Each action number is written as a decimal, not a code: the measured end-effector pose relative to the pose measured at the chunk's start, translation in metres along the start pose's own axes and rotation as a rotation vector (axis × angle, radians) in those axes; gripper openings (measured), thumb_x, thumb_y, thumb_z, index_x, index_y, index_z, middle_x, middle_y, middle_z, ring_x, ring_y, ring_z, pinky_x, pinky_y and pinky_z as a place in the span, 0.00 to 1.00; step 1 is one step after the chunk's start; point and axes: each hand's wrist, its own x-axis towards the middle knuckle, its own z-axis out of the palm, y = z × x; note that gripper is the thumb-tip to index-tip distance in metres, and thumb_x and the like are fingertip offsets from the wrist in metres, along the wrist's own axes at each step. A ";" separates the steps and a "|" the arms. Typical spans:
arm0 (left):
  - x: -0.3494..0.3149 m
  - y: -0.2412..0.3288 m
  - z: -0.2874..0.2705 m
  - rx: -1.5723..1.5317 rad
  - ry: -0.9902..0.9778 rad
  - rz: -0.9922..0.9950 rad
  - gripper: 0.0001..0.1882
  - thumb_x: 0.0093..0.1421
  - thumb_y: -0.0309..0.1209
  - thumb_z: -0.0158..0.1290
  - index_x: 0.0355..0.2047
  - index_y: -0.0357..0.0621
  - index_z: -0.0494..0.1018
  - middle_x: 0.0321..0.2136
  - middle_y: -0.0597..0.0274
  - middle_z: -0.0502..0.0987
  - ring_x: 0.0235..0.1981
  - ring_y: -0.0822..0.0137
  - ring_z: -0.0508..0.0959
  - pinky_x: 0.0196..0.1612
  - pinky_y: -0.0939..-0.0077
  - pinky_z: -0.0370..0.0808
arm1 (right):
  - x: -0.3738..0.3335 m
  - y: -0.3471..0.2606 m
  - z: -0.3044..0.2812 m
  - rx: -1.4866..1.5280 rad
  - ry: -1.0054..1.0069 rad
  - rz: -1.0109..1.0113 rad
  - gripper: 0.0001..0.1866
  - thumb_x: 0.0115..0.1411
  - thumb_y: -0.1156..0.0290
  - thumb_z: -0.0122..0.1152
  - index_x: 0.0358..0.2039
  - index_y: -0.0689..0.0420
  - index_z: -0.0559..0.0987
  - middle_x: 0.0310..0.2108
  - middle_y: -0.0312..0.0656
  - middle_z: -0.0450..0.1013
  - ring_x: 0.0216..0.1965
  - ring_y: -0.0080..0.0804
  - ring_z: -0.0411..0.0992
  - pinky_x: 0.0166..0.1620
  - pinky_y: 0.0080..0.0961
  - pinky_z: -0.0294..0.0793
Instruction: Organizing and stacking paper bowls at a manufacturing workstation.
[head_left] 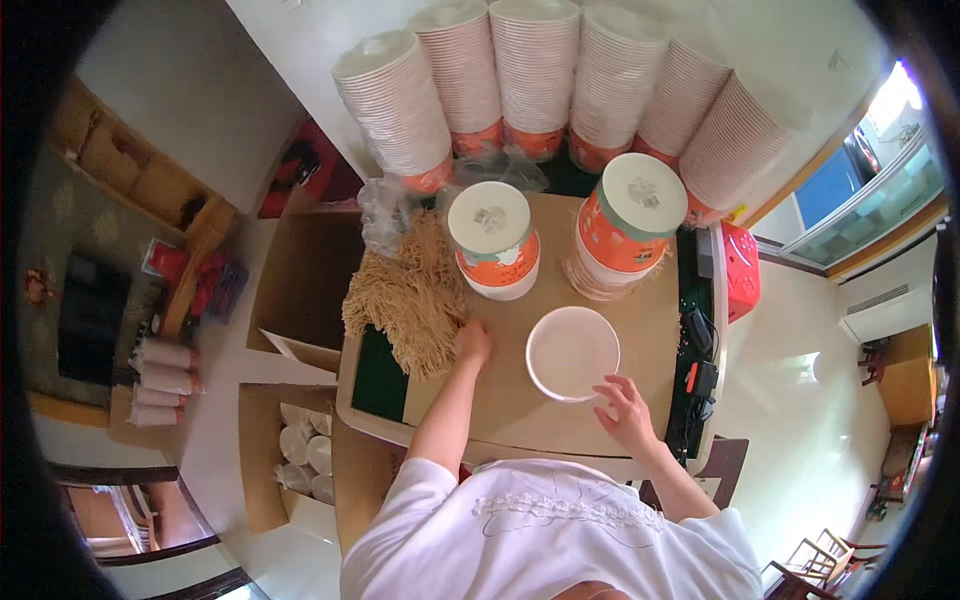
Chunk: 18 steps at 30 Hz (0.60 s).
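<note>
My left hand (474, 343) is closed at the right edge of a loose heap of tan paper strands (405, 295). Whatever its curled fingers hold is hidden. An open white paper bucket (573, 353) stands upright on a brown cardboard sheet (500, 410), its inside pale and bare. Beside its lower right rim is my right hand (627, 412), fingers apart and the fingertips at the rim. Behind the bucket, two short stacks of upturned orange-and-white paper buckets stand on the cardboard, the left stack (495, 245) lower than the right stack (632, 225).
Tall plastic-wrapped bucket stacks (537, 80) line the wall at the back. Crumpled clear plastic (385, 215) lies behind the strands. Black devices with cables (702, 378) sit along the table's right side, near a red stool (740, 270). Open cardboard boxes (262, 450) stand at the left.
</note>
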 end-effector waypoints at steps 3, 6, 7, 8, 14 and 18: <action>-0.041 -0.015 0.005 -0.068 0.084 0.216 0.04 0.45 0.26 0.52 0.22 0.40 0.72 0.22 0.52 0.74 0.26 0.60 0.76 0.28 0.67 0.70 | -0.017 -0.001 0.002 0.215 0.049 0.051 0.13 0.47 0.77 0.57 0.36 0.55 0.74 0.35 0.43 0.69 0.33 0.37 0.69 0.37 0.26 0.71; -0.122 0.013 -0.020 -0.300 0.092 0.511 0.04 0.45 0.26 0.55 0.21 0.39 0.72 0.20 0.60 0.74 0.19 0.68 0.73 0.23 0.77 0.68 | -0.032 0.008 0.020 0.470 -0.154 0.227 0.08 0.54 0.74 0.53 0.34 0.60 0.76 0.29 0.43 0.72 0.32 0.31 0.70 0.37 0.21 0.70; -0.153 0.028 -0.037 -0.439 -0.049 0.441 0.03 0.47 0.25 0.55 0.22 0.39 0.73 0.20 0.62 0.74 0.18 0.71 0.72 0.23 0.80 0.68 | -0.032 0.003 0.032 0.649 -0.217 0.364 0.09 0.55 0.72 0.52 0.36 0.61 0.75 0.31 0.42 0.73 0.33 0.28 0.70 0.38 0.21 0.70; -0.178 0.040 -0.048 -0.578 -0.192 0.366 0.03 0.48 0.25 0.54 0.23 0.39 0.73 0.20 0.64 0.74 0.18 0.74 0.71 0.22 0.82 0.67 | -0.032 0.002 0.046 0.825 -0.278 0.500 0.12 0.56 0.69 0.51 0.38 0.62 0.75 0.33 0.41 0.73 0.34 0.25 0.70 0.39 0.22 0.70; -0.232 0.054 -0.065 -0.530 -0.276 0.320 0.04 0.49 0.25 0.54 0.25 0.37 0.73 0.20 0.59 0.74 0.21 0.70 0.73 0.26 0.78 0.70 | -0.018 -0.019 0.080 0.858 -0.359 0.366 0.12 0.56 0.68 0.52 0.34 0.64 0.75 0.28 0.36 0.73 0.32 0.19 0.69 0.38 0.19 0.69; -0.235 0.057 -0.070 -0.499 -0.215 0.347 0.05 0.48 0.25 0.55 0.25 0.36 0.73 0.21 0.56 0.74 0.22 0.65 0.74 0.26 0.76 0.70 | -0.014 -0.032 0.071 1.015 -0.376 0.444 0.10 0.56 0.70 0.51 0.30 0.65 0.75 0.27 0.36 0.72 0.31 0.21 0.69 0.37 0.19 0.69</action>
